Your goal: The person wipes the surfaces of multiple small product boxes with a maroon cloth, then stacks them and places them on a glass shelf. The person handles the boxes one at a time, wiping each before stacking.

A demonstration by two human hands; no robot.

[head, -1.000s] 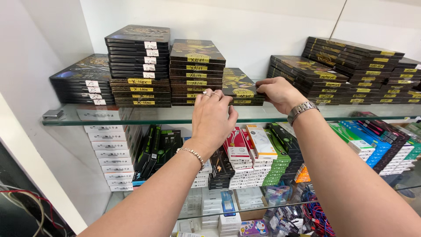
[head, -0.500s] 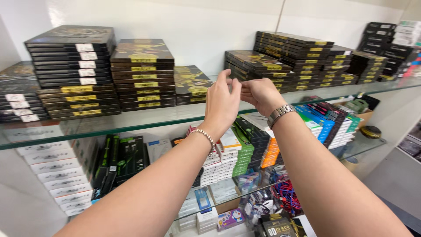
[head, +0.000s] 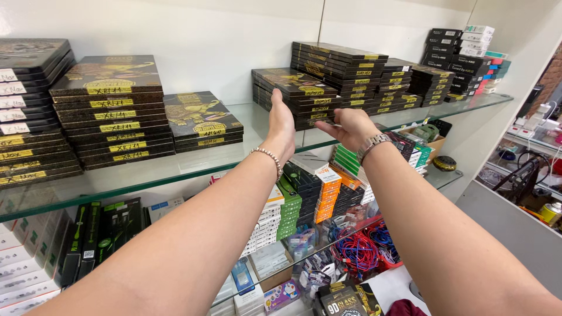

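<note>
A long glass shelf (head: 175, 169) runs across the wall at chest height, loaded with piles of flat black-and-gold boxes; below it a second shelf holds upright rows of green, orange and white cartons (head: 304, 199) and loose red and blue cables (head: 360, 251). The pile the hands reach for is the short stack of boxes (head: 293, 93) near the shelf's middle, straight ahead of both arms, its long side running away from the front edge toward the wall, a taller stack (head: 339, 73) just behind and to its right. The left hand (head: 282, 126) is held upright with fingers spread, its palm at the stack's left front corner, touching or all but touching. The right hand (head: 350, 126), palm turned inward and fingers loose, sits just in front of the stack's lower right edge, gripping nothing. Both hands are about equally near.
</note>
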